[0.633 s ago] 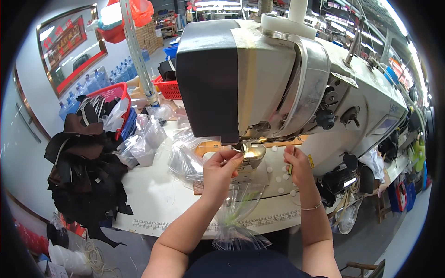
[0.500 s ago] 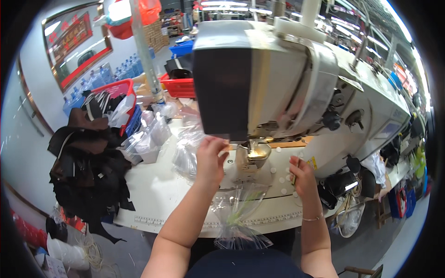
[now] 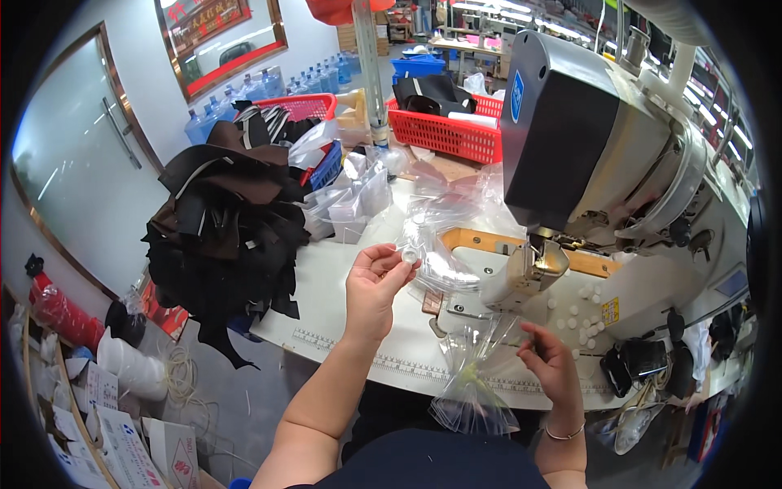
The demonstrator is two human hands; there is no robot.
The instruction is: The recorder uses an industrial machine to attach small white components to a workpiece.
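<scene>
My left hand (image 3: 376, 292) is raised over the left of the sewing machine table, pinching a small white round disc (image 3: 410, 256) between thumb and fingertips. Just behind the disc lie clear plastic bags (image 3: 444, 265). My right hand (image 3: 552, 363) hovers at the front, its fingers curled; whether something is inside them is hidden. Beside it, at the table's front edge, hangs a clear plastic bundle (image 3: 472, 387) with a greenish middle. Several loose white discs (image 3: 574, 310) are scattered on the machine bed, right of the metal sewing arm (image 3: 521, 277).
The machine head (image 3: 562, 134) rises at the right. Black and brown scraps (image 3: 228, 220) pile up and overhang the table's left side. A red basket (image 3: 448, 138) stands at the back. A printed ruler strip (image 3: 391, 363) follows the front edge. Cartons (image 3: 130, 444) sit on the floor.
The view has swung left. My left hand has left the machine head's underside and now shows the white disc. The thin object seen in my right hand before is no longer visible.
</scene>
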